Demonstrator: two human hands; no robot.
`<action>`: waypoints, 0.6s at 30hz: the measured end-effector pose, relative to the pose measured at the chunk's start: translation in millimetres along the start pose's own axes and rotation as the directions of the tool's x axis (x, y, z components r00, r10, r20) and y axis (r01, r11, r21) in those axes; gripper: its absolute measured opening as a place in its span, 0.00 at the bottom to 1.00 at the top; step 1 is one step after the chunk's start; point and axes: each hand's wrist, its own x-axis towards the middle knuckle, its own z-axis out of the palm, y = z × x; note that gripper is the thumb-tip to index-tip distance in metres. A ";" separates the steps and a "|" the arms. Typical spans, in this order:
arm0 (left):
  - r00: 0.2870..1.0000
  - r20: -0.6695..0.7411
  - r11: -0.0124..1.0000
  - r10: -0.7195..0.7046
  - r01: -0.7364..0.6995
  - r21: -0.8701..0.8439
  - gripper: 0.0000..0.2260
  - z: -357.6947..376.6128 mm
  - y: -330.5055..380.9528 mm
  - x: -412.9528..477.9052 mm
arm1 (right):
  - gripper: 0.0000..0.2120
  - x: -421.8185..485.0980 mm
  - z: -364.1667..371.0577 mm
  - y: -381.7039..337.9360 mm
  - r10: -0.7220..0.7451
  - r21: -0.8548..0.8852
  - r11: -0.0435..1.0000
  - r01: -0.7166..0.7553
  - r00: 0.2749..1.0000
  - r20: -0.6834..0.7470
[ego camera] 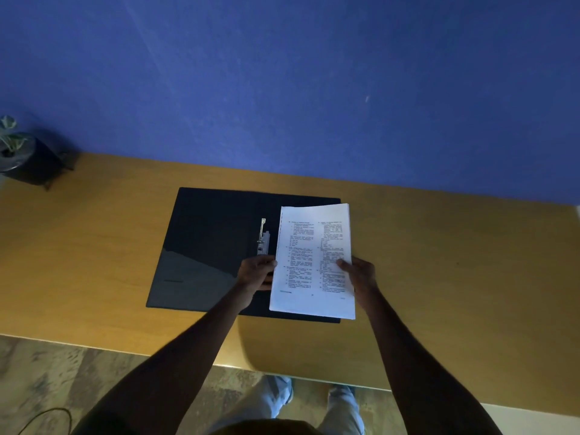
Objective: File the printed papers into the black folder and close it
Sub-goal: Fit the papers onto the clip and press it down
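The black folder (207,243) lies open and flat on the wooden table (110,233). Its metal clip (263,235) stands near the spine. A stack of printed papers (314,262) hovers over the folder's right half, covering most of it. My left hand (255,273) grips the stack's left edge, thumb on top. My right hand (359,274) holds the right edge, thumb pressed on the printed page. The stack's punched edge faces the clip, a little to the right of it.
A dark pot with a small plant (18,158) stands at the table's far left corner. A blue wall (282,89) rises right behind the table. The table's near edge runs below the folder, with floor and my legs beneath.
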 end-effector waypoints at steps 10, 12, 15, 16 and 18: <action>0.967 -0.255 0.997 0.009 0.010 0.073 0.10 -2.0 0.9 10.8 | 0.13 -0.5 28.2 -1.9 -0.052 -0.039 0.998 0.052 0.999 -0.003; 0.959 -0.283 0.995 0.018 0.012 0.103 0.10 -3.3 0.5 12.5 | 0.13 0.7 32.8 -2.7 -0.045 -0.055 0.998 0.044 0.999 -0.019; 0.949 -0.314 0.988 0.026 0.024 0.155 0.12 -5.0 0.7 14.4 | 0.13 2.5 38.2 -4.7 -0.036 -0.099 0.995 0.032 0.999 -0.031; 0.946 -0.323 0.984 0.030 0.030 0.178 0.12 -5.8 0.8 14.9 | 0.12 2.8 39.9 -5.6 -0.035 -0.109 0.994 0.032 0.999 -0.030; 0.939 -0.340 0.972 0.050 0.033 0.233 0.11 -6.9 1.4 15.1 | 0.12 2.8 43.7 -6.8 -0.036 -0.112 0.993 0.032 0.999 -0.031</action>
